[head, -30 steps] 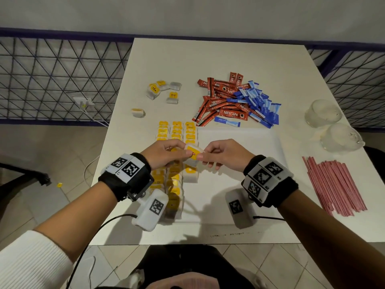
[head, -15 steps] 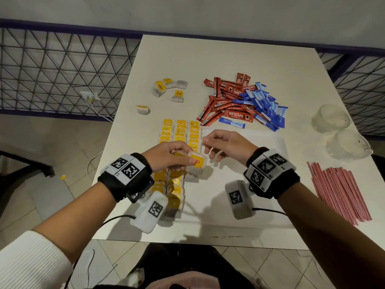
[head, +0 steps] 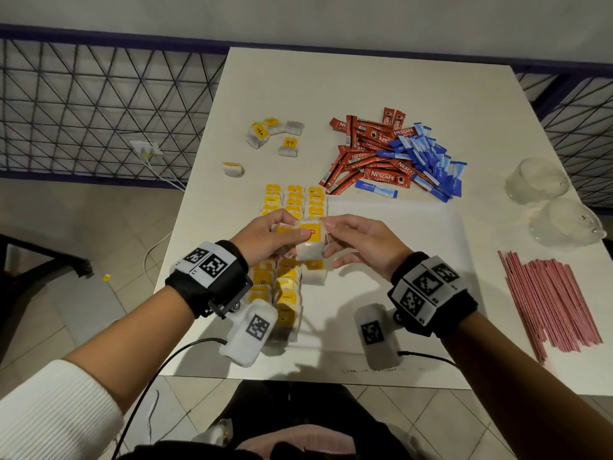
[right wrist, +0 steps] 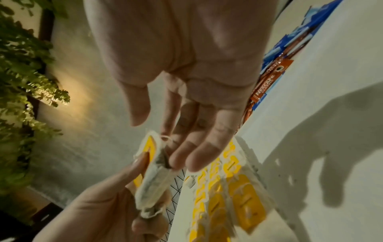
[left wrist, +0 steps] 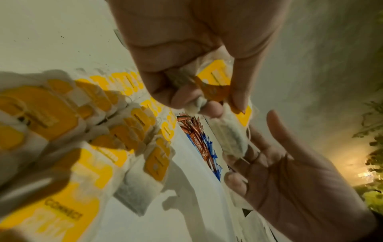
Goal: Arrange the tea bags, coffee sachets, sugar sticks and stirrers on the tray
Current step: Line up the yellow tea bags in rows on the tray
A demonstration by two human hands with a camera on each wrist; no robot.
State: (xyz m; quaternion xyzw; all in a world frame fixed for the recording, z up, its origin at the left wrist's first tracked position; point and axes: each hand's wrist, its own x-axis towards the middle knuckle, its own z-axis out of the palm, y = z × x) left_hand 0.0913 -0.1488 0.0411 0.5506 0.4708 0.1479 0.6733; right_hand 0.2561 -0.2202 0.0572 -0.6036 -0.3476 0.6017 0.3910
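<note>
Left hand (head: 265, 237) pinches tea bag (head: 310, 242) above tray rows (head: 287, 287). Right hand (head: 361, 242) just beside it, fingers relaxed, fingertips touching bag, gripping nothing.

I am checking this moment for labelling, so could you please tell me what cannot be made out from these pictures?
- Head view: the left hand covers part of the tea bags it holds, so their count is unclear.
- Head view: both hands and wrist cameras hide the middle of the tea bag rows.
- Left wrist view: the nearest rows are blurred.
- Right wrist view: the right hand hides whether its fingertips pinch the bag's string.
</note>
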